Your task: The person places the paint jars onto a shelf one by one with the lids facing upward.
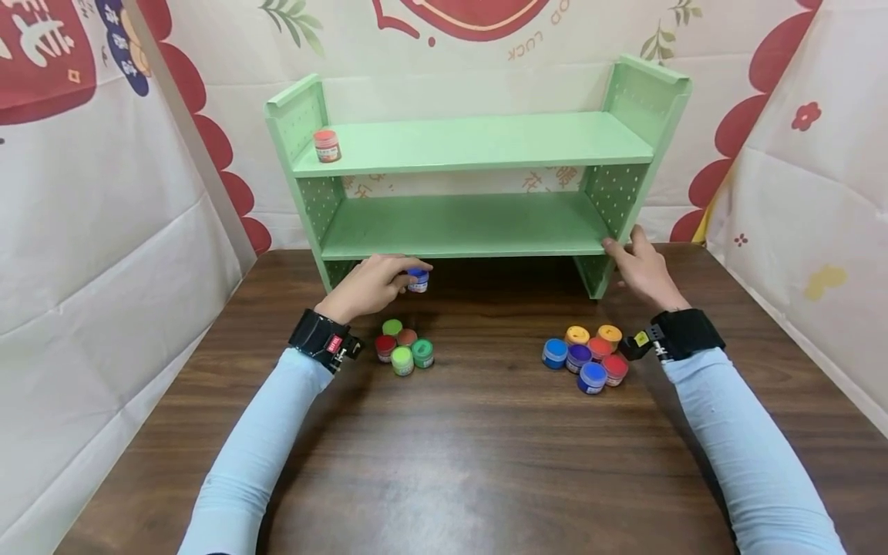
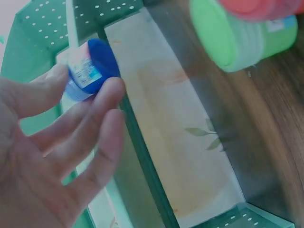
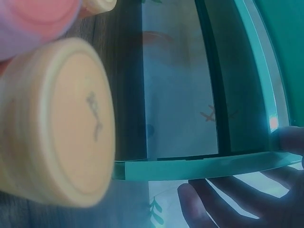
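My left hand point(image 1: 368, 287) pinches a small paint jar with a blue lid point(image 1: 418, 284) between thumb and fingers, in front of the lower edge of a green two-tier shelf point(image 1: 479, 142). In the left wrist view, the blue-lidded jar point(image 2: 89, 69) lies tilted at the fingertips, its label showing. With my right hand point(image 1: 647, 271) I hold the shelf's right side panel near the lower board. The right wrist view shows the thumb on the inner side of that panel point(image 3: 199, 168) and the other fingers outside it.
One coral-lidded jar point(image 1: 327, 146) stands at the left end of the upper board. Several green and red jars point(image 1: 402, 360) cluster below my left hand. Another group of blue, purple, red and orange-yellow jars point(image 1: 592, 378) sits near my right wrist on the wooden table point(image 1: 479, 462).
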A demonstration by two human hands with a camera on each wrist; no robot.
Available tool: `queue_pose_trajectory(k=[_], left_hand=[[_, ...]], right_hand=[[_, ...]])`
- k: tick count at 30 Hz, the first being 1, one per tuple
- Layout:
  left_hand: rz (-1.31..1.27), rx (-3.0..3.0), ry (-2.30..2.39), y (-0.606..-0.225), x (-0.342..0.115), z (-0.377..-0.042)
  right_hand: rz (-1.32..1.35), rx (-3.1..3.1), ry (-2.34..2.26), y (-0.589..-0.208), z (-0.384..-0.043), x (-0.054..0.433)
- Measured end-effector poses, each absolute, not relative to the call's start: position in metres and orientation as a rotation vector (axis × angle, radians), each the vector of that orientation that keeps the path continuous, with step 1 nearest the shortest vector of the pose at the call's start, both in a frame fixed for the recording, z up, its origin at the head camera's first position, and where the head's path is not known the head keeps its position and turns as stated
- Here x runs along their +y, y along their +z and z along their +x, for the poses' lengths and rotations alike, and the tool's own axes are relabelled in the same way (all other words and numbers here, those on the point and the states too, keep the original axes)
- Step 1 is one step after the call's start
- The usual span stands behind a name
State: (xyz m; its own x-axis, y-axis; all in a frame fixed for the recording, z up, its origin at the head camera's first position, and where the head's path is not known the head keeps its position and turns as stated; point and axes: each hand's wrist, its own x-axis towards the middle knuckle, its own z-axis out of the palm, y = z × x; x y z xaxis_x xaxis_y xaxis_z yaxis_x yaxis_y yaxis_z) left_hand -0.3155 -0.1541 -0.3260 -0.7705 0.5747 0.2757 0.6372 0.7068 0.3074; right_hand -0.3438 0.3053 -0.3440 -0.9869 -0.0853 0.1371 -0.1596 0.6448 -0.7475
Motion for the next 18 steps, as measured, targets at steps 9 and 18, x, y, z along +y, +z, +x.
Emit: queue_pose_trajectory(k=[9,18], left_hand=[[-0.928,-2.523,-0.716,-0.323,-0.145,-0.310],[-0.911,-2.309,-0.730,-0.298,-0.148,-0.317]], right_hand=[[0.203,-2.766,1.278,-0.348,-0.341,0.305],[0.204,-2.759,1.282,-0.344,-0.339,0.307]])
